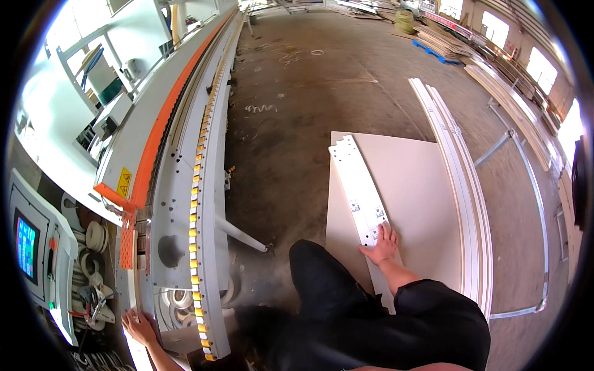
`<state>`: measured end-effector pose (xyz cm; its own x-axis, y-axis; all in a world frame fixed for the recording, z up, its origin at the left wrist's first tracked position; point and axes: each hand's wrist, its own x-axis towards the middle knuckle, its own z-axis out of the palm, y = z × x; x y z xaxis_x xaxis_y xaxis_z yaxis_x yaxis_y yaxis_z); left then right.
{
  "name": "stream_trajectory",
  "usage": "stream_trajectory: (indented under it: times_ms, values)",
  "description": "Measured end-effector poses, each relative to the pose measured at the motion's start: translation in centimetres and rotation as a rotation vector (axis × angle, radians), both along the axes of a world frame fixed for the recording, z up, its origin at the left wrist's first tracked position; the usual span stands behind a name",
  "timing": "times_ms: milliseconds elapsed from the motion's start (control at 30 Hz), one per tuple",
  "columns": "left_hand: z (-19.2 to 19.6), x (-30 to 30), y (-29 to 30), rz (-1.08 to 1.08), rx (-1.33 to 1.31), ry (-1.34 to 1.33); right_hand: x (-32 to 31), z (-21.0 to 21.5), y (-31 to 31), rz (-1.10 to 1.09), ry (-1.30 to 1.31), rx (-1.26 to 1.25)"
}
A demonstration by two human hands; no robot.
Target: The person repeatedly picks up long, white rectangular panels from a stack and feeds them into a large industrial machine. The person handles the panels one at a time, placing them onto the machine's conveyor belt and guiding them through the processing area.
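My left hand (140, 328) lies at the lower left on a narrow white board (133, 290), its fingers stretched over the board's edge. The board stands in the guide of a long white and orange machine (151, 148). To the right, my right hand (382, 243) rests with fingers spread on a small stack of narrow white boards (359, 182). These boards have holes near the far end and printed labels close to my fingers. Beneath them is a large pale panel (421, 191).
A rail with yellow rollers (194, 235) runs along the machine. A control panel with a lit screen (26, 246) and rolls of edge banding (93, 238) are at left. Long white strips (455, 161) and a metal frame (538, 204) stand right. A blue pallet (436, 52) lies farther off.
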<state>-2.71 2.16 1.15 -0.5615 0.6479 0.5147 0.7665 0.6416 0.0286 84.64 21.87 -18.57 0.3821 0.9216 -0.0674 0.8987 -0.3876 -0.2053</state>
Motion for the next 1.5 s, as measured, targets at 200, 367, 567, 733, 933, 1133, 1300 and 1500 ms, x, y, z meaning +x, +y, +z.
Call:
stream_trajectory:
  times_ms: [200,367,567,733,933,1133,1300,1500]
  values:
    - [0.3,0.0,0.1,0.014,-0.031,0.013,-0.3,0.5,-0.2,-0.008,0.012,-0.038]
    - [-0.5,-0.6,-0.3,-0.011,0.014,0.047,-0.4,0.5,-0.1,-0.007,0.022,-0.016]
    - [-0.5,-0.4,-0.5,-0.041,0.053,0.109,-0.6,0.7,-0.1,-0.005,0.023,0.012]
    - [-0.2,0.6,0.0,-0.057,0.091,0.115,-0.3,0.5,-0.3,0.015,0.014,0.019]
    - [-0.3,0.4,-0.3,-0.036,0.119,0.127,-0.4,0.2,-0.2,0.017,0.007,0.045]
    - [0.0,1.1,0.1,-0.023,0.133,0.149,-0.2,-0.6,-0.1,0.02,-0.032,0.113]
    - [-0.4,0.1,-0.4,-0.026,0.093,0.119,-0.7,0.1,0.0,0.021,-0.032,0.086]
    - [0.1,0.7,-0.2,-0.037,0.099,0.082,-0.4,0.3,-0.1,0.017,-0.012,0.051]
